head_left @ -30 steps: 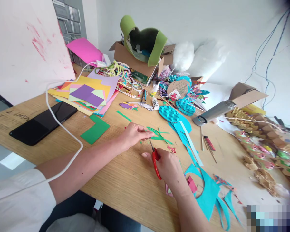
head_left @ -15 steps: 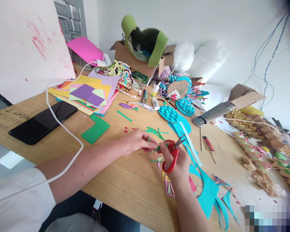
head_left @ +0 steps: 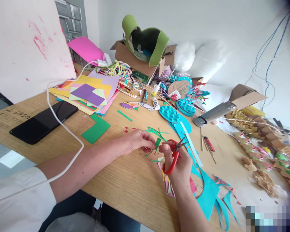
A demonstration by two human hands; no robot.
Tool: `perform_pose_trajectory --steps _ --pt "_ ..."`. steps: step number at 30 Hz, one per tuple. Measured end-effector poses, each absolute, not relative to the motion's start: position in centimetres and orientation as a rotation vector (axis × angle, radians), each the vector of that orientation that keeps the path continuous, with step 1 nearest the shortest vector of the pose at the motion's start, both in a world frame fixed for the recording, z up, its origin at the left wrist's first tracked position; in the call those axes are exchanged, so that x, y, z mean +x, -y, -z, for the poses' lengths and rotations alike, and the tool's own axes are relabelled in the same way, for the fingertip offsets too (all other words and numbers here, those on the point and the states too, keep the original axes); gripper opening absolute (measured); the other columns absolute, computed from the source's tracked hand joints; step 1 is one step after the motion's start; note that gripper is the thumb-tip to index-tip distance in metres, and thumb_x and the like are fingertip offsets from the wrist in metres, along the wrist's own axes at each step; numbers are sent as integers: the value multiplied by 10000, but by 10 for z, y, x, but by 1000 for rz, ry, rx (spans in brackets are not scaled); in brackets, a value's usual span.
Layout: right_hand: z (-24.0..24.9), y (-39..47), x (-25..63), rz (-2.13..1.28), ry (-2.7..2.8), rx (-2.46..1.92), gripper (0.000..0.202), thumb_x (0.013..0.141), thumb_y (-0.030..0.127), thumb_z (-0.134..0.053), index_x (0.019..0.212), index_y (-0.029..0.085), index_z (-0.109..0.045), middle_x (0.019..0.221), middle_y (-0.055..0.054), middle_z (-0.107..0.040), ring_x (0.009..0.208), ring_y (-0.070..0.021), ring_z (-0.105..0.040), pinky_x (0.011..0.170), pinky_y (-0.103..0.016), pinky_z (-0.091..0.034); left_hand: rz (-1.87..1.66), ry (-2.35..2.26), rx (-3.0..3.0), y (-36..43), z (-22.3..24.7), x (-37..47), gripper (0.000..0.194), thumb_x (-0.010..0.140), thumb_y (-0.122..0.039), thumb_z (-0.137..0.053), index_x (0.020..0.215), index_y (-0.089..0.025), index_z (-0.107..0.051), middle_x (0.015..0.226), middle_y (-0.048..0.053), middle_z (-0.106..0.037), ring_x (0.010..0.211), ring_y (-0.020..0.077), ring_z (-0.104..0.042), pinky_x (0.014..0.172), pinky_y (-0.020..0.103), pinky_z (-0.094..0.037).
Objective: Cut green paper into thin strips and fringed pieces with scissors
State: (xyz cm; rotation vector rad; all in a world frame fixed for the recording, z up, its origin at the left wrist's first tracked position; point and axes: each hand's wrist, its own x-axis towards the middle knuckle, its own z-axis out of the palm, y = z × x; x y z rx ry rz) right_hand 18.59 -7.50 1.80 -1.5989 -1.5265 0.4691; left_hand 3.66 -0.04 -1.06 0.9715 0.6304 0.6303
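Between my fingertips is a small green paper piece, standing up from the fingers of my left hand, which are pinched together. My right hand is wrapped round the red handles of the scissors, and its fingertips reach close to the green piece. The scissor blades point up and right, away from the paper. Thin green strips lie just beyond my hands. Small red paper bits and a narrow green strip lie farther left. A larger green sheet rests left of my left hand.
A black phone and stacked coloured paper are at the left, with a white cable crossing over my left arm. Blue paper scraps, a metal flask and egg-carton crafts are at the right. A cardboard box stands behind.
The green piece now stands more upright and shows more clearly between my fingertips. My right hand with the scissors has shifted slightly to the right, away from my left.
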Motion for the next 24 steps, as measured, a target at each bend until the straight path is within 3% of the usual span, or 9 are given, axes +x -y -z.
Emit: perform_pose_trajectory --steps 7,14,24 --pt "-7 76 188 -739 1793 -1717 505 804 613 -546 575 164 -570 480 -35 -576 429 -140 -525 403 -221 -369 -844 -737 679 -6 6 34 176 585 -166 -751 656 -123 -596 582 -9 -608 513 75 -541 547 230 -418" --pt "-5 72 185 -820 1816 -1852 622 774 727 -468 499 171 -518 430 -47 -549 382 -125 -493 368 -209 -319 -872 -713 638 -6 6 34 177 617 -162 -735 658 -120 -568 634 25 -644 536 82 -563 572 232 -433" --pt "-7 72 185 -937 1754 -1849 568 808 664 -492 520 174 -472 440 -22 -534 384 -118 -496 378 -200 -316 -815 -673 668 -4 6 34 172 600 -167 -737 660 -118 -583 650 5 -637 535 69 -551 588 235 -424"
